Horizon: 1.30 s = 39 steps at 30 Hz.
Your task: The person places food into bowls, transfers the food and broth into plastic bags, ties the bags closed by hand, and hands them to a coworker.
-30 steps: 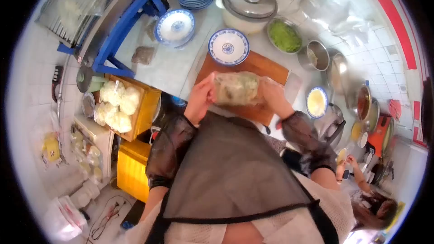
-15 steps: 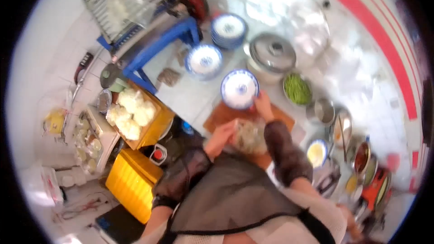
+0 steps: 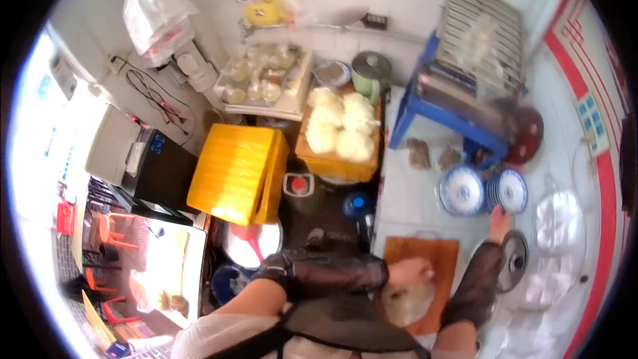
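Note:
My left hand (image 3: 409,271) is over the brown cutting board (image 3: 435,252), its blurred fingers curled at the upper edge of a clear plastic bag (image 3: 407,304) with pale contents. My right hand (image 3: 500,225) reaches to the stack of blue-rimmed bowls (image 3: 512,191), with its fingertips closed at the near rim of the top bowl. Just left of that stack sits another blue-rimmed bowl (image 3: 462,189). The lidded pot (image 3: 514,262) is beside my right forearm, partly hidden.
A blue stand (image 3: 422,96) carries a metal rack (image 3: 482,33) at the upper right. Two small brown packets (image 3: 419,153) lie below it. Yellow crates (image 3: 232,169), pale bundles in a box (image 3: 342,123) and a blue-capped bottle (image 3: 359,205) are left of the counter.
The view has swung to the left. My right hand has moved from beside the board to the bowl stack, and the single bowl behind the board is gone from there. My left hand stays by the bag.

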{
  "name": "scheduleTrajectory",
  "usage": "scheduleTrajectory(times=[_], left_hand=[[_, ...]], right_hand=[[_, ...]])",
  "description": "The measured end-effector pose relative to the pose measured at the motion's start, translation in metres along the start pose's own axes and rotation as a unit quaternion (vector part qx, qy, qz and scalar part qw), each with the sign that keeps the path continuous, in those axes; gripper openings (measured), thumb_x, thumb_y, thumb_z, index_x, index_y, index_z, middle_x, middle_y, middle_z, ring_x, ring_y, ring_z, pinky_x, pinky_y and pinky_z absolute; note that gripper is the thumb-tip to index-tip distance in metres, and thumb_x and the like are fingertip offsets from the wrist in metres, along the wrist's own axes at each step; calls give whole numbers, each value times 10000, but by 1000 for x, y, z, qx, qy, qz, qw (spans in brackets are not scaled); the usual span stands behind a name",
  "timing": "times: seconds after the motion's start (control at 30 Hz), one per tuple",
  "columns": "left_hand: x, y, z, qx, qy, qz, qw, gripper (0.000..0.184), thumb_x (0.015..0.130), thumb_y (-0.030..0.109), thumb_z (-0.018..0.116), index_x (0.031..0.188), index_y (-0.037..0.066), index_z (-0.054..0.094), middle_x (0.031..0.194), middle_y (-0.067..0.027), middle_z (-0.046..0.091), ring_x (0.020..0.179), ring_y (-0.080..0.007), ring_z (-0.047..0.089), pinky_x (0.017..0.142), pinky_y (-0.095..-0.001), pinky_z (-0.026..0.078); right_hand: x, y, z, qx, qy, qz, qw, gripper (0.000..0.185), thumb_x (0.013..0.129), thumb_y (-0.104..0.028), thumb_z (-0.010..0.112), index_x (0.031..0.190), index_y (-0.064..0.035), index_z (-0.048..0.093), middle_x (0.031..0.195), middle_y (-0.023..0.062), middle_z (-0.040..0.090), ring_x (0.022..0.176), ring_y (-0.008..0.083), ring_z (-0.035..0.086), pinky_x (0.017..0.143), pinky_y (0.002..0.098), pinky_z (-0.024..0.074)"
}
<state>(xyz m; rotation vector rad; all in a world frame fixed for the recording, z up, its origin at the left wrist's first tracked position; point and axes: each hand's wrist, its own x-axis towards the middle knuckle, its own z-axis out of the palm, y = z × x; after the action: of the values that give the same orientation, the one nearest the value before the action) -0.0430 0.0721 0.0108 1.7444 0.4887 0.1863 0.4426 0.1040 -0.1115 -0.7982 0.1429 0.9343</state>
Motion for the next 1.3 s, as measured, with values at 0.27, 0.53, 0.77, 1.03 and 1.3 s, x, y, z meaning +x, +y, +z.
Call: scheduleTrajectory(times=[0.27,0.53,0.77,1.03,1.3], left_hand=[[-49,-91,-125,-135,37,9,990,292,909,195,539,1140,16,539,1053,-127,589,975,-229,570,849,-324,453],[-136,-174,-295,-416,292,-53,860,226,934,97,503,1144,21,538,961,-49,609,885,-113,582,773,-248,476],[-231,-253,-356,-446,484,-146,738,249,945,121,496,1165,6,517,999,-95,614,887,-157,606,788,-271,492],[-223,-261,-398,-463,490,-150,723,241,955,135,474,1141,-8,529,1013,-112,611,923,-181,604,817,-289,489],[-212,-254,-414,-464,494,-110,727,230,953,110,465,1140,-6,535,1003,-110,615,913,-173,602,809,-287,492]], right_hand=[[-246,314,324,-559,-380,72,734,177,897,-107,578,1014,24,600,878,89,653,733,125,615,648,251,513],[-103,656,625,-517,-497,-281,638,218,829,-95,596,1034,-20,602,919,128,647,821,247,628,713,348,492],[3,805,688,-618,-454,-415,490,203,776,-68,576,972,-19,599,871,189,633,786,366,607,701,413,484],[-12,763,689,-659,-544,-321,409,318,817,-121,559,1124,-83,486,899,180,633,841,383,611,687,452,477],[-31,800,714,-720,-560,-351,210,288,816,-161,546,1093,-94,497,937,192,626,863,383,602,686,466,464]])
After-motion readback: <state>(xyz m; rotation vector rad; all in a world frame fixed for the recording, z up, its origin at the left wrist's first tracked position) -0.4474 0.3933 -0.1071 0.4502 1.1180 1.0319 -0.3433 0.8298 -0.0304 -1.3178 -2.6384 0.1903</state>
